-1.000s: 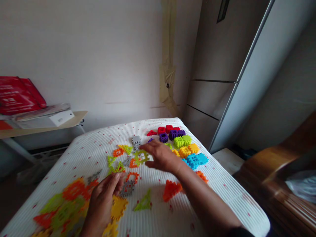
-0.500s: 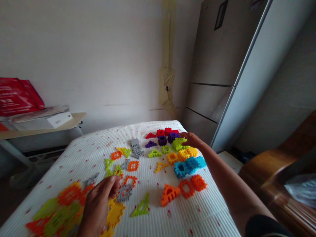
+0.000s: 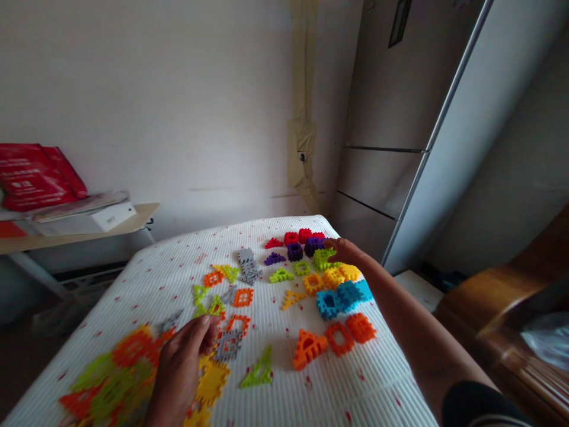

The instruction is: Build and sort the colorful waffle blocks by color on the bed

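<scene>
Colourful plastic waffle-block pieces lie scattered on a white ribbed mattress [image 3: 355, 397] flecked with red. My right hand [image 3: 344, 252] reaches to the far side, its fingers at a lime-green block [image 3: 322, 259], next to purple and red blocks [image 3: 294, 251]. Just below it sit yellow and blue blocks [image 3: 333, 296]. My left hand [image 3: 180, 370] rests near the front, its curled fingers beside a grey square piece [image 3: 228, 346] and a yellow piece [image 3: 212, 382]. A heap of orange and green pieces [image 3: 118, 367] lies to its left.
A tan shelf [image 3: 84, 228] at the left carries a red bag [image 3: 38, 178] and a white box [image 3: 113, 217]. A steel-grey refrigerator [image 3: 382, 148] stands behind the mattress at the right. Brown wooden furniture [image 3: 502, 302] fills the right edge.
My right hand has moved from the middle of the mattress to the far right, uncovering several pieces. My left hand has shifted little.
</scene>
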Motion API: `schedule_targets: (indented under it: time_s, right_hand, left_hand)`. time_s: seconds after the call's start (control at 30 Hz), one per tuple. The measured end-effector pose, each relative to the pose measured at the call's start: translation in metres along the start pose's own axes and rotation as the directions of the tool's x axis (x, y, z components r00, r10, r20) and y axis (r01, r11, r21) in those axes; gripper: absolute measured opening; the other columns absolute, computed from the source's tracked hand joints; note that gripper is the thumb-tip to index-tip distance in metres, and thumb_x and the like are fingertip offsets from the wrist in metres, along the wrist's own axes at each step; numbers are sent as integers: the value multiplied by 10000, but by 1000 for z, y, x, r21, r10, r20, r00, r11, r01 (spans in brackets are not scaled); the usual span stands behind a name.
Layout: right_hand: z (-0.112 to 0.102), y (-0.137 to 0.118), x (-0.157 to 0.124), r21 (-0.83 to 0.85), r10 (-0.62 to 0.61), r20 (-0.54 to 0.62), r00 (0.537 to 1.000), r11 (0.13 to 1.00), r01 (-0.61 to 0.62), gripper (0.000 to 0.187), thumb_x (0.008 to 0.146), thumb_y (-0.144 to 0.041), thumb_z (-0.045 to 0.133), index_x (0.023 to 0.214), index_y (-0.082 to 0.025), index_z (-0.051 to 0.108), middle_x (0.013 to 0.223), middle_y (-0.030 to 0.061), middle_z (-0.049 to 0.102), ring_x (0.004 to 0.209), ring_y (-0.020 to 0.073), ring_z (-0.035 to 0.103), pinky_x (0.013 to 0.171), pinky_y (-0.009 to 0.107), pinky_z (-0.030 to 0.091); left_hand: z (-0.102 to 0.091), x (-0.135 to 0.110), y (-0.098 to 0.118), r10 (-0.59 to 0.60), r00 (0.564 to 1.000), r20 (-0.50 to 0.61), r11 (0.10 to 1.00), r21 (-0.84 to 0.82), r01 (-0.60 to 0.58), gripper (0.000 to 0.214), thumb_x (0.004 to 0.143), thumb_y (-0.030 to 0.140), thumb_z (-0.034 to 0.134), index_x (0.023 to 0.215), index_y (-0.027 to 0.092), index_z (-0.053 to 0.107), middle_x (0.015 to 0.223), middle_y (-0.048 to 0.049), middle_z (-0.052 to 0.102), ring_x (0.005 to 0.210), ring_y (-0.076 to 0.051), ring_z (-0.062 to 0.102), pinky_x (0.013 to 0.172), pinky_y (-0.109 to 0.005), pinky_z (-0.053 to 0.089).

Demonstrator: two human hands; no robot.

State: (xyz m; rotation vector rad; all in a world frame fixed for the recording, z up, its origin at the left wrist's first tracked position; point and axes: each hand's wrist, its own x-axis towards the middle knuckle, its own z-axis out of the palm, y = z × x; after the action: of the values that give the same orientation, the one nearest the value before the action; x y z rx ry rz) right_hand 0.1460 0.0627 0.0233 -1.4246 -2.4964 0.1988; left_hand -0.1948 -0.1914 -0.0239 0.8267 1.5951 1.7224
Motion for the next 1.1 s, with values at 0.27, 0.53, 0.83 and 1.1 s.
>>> schedule_targets:
  time_s: [0.27, 0.53, 0.83, 1.1]
  right_hand:
    - [-26, -13, -15, 6, -105, -103, 989, 994, 106, 500, 699, -242, 667, 1188, -187, 583, 1066, 96, 674, 896, 221, 652, 761, 306, 496]
    - [-66, -57, -47, -91, -239, -325, 915, 971, 222, 591, 760, -653, 497, 1138, -216, 618, 902, 105, 694, 549, 165, 613, 500, 274, 450]
    - [-79, -119, -78, 33, -211, -353, 911, 971, 238, 776, 642, -873, 331, 1018, -280, 663, 733, 75, 700, 447, 196, 618, 336, 267, 416]
    - [-79, -134, -92, 64, -327, -387, 862, 923, 379, 642, 723, -784, 397, 1064, -294, 634, 812, 67, 720, 403, 169, 595, 307, 258, 396]
  left_hand:
    - [-32, 5, 29, 143, 979, -146, 987, -51, -151, 329, 686, 437, 653, 773, 120, 656, 620, -13, 579, 554, -100, 479, 512, -212, 370]
    - [-133, -5, 26, 245, 903, -354, 818, 575, 4, 351, 671, 460, 557, 810, 157, 669, 718, -30, 643, 682, -175, 576, 660, -283, 451]
    - [-159, -39, 3, 272, 936, -224, 700, 714, -33, 246, 678, 374, 523, 768, 201, 674, 844, -46, 674, 828, -198, 615, 795, -322, 467]
    - [-131, -62, 2, 227, 973, 39, 328, 938, -115, 396, 647, 417, 671, 999, 236, 652, 996, -55, 661, 976, -243, 571, 881, -395, 395]
